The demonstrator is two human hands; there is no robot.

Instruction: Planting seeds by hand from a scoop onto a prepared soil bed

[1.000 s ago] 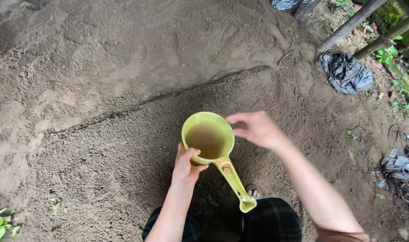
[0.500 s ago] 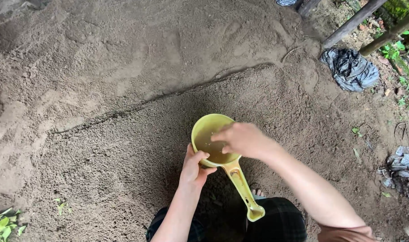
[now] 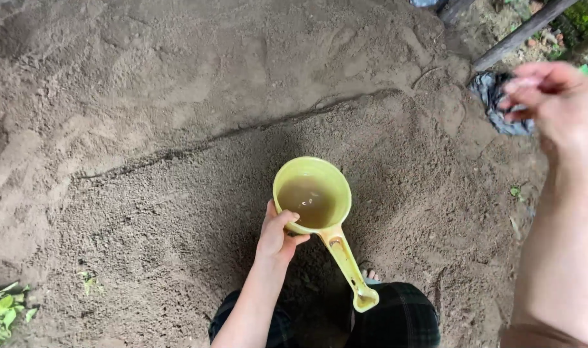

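Observation:
My left hand grips the rim of a yellow-green plastic dipper where the bowl meets its long handle. The bowl is upright and about half full of murky brownish water. The handle points back toward my knees. My right hand is raised at the upper right, well away from the dipper. It is blurred by motion, its fingers loosely curled and slightly apart, with nothing visible in them.
Below lies a bed of raked sandy soil with a shallow furrow line running across it. A crumpled black plastic bag and wooden poles lie at the top right. Small green weeds grow at the bottom left.
My right hand left the water in the dipper and swung up and out to the upper right. The left hand and dipper stayed nearly still.

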